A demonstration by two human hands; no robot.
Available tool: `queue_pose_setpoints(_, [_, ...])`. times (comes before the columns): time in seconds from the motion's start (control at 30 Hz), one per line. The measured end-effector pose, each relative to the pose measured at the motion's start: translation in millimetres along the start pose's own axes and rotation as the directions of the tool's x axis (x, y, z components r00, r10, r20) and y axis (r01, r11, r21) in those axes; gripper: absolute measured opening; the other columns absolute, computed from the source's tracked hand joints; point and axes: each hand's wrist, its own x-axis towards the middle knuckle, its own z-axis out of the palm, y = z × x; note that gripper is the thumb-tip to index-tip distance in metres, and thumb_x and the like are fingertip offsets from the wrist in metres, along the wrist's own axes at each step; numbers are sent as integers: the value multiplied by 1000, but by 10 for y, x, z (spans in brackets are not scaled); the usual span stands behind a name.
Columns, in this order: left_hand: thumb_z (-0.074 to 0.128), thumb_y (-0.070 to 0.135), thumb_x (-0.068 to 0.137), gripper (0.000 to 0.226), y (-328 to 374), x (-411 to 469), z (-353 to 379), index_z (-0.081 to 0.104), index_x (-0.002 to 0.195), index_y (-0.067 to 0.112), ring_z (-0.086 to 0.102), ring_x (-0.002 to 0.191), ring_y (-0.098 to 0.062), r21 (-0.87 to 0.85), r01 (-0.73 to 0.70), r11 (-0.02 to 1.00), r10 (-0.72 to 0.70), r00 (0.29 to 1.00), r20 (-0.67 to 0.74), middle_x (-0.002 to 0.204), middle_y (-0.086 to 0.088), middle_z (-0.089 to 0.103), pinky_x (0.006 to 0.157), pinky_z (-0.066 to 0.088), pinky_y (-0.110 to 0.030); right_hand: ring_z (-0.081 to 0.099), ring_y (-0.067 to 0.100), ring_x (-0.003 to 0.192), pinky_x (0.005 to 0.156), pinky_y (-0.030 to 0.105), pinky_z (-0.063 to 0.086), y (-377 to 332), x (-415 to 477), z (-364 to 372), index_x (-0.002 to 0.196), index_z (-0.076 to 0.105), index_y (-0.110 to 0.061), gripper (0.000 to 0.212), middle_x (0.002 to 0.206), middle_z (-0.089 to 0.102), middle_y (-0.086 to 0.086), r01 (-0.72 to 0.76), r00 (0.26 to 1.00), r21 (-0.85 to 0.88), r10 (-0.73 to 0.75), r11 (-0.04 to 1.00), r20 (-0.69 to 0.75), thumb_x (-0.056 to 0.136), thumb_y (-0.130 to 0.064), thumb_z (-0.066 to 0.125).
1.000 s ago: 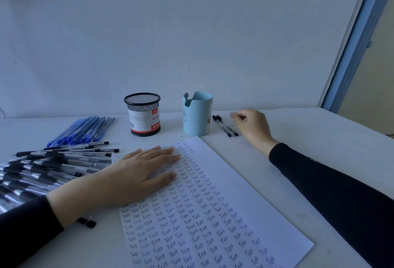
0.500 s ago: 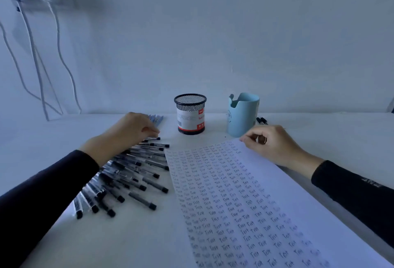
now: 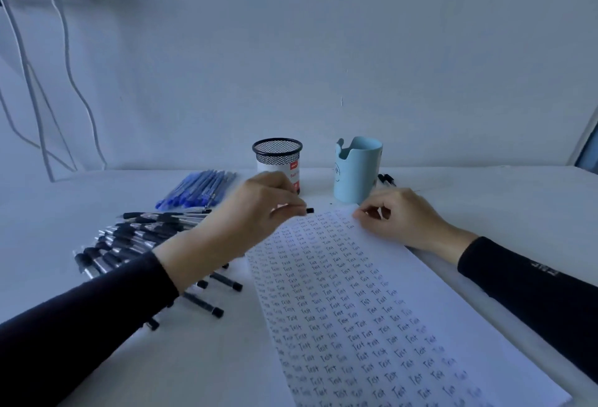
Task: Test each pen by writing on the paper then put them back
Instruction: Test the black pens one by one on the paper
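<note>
Left hand [image 3: 246,215], centre frame, pinches one black pen [image 3: 309,211] in curled fingers; only its dark end shows past the fingertips, just above the top edge of the paper [image 3: 372,293]. Right hand [image 3: 401,222], right of centre, has its fingers curled at the sheet's upper corner; gripping it or merely resting, cannot tell. Risks: that dark end looks like a cap (blurred), so a stroke made without uncapping would read as a dead pen. "Test" rows cover most of the sheet, and a new mark over old ones would be unreadable. The left sleeve hangs over the black pen pile [image 3: 136,245] at centre left, so a low pass could roll pens and mix tested with untested
</note>
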Motion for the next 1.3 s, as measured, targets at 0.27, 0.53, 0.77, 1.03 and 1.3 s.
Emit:
queue_pose_setpoints(0.27, [61, 16, 91, 28, 52, -48, 139, 68, 118, 9, 60, 82, -4, -44, 49, 998, -47, 998, 44, 112, -1, 62, 87, 50, -16, 53, -6, 74, 60, 19, 30, -388, 10, -120, 89, 74, -35, 44, 78, 58, -21, -72, 986, 21, 68, 997, 151, 80, -72, 52])
queue_pose_setpoints(0.53, [59, 3, 93, 19, -196, -42, -41, 70, 109, 5, 58, 75, -4, 11, 228, 974, -228, 974, -19, 101, 1, 59, 71, 39, 1, 50, -6, 70, 63, 11, 37, -603, 16, 0, 98, 71, -24, 15, 90, 58, -16, -187, 955, 191, 133, 963, 265, 87, -35, 72])
queue_pose_setpoints(0.77, [41, 59, 93, 40, 283, -114, 97, 49, 125, 36, 48, 112, 7, -22, 294, 956, -244, 832, 497, 133, 20, 46, 101, 39, -19, 66, 19, 78, 72, 29, 55, -424, 224, -430, 95, 59, -18, 8, 87, 72, 5, -348, 859, 913, 463, 212, 220, 99, -22, 54])
queue_pose_setpoints(1.03, [25, 80, 83, 73, 249, -146, 127, 8, 149, 54, -1, 144, 5, 76, 207, 975, -203, 709, 675, 157, 31, -2, 113, -6, -21, 12, 11, 38, 41, 23, 9, -331, 218, -633, 102, 68, -21, 49, 47, 16, -8, -452, 734, 882, 508, -129, 451, 89, -62, 44])
queue_pose_setpoints(1.3, [24, 78, 85, 71, 221, -138, 103, 8, 150, 52, -3, 140, 13, 89, 204, 975, -208, 696, 687, 156, 32, -3, 108, -8, -12, 14, 5, 35, 33, 19, 11, -393, 249, -570, 104, 60, -19, 52, 51, 29, -10, -388, 747, 921, 570, -46, 343, 85, -67, 51])
